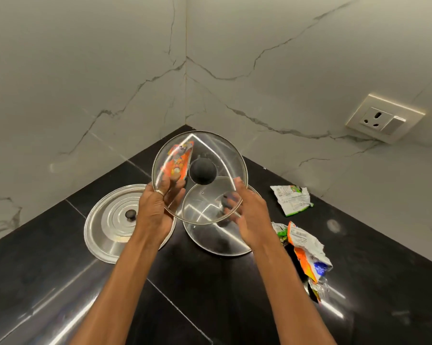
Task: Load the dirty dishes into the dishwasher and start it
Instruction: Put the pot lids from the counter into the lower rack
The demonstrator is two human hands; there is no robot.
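Above the black counter (60, 282), in the corner of two marble-patterned walls: one glass lid (200, 176) with black knob, held tilted in the air. Left hand (155, 210) clamped on its lower-left rim, fingers behind the glass (a ring on one finger). Right hand (249, 215) at the lower-right rim, fingers loosely spread, blurred; firm grip cannot be told. Lying on the counter: steel lid (110, 222) at left, second glass lid (217, 235) below the held one, orange wrapper (177, 160) seen through the glass, crumpled wrappers (304, 247) at right. Wall socket (384, 119) upper right.
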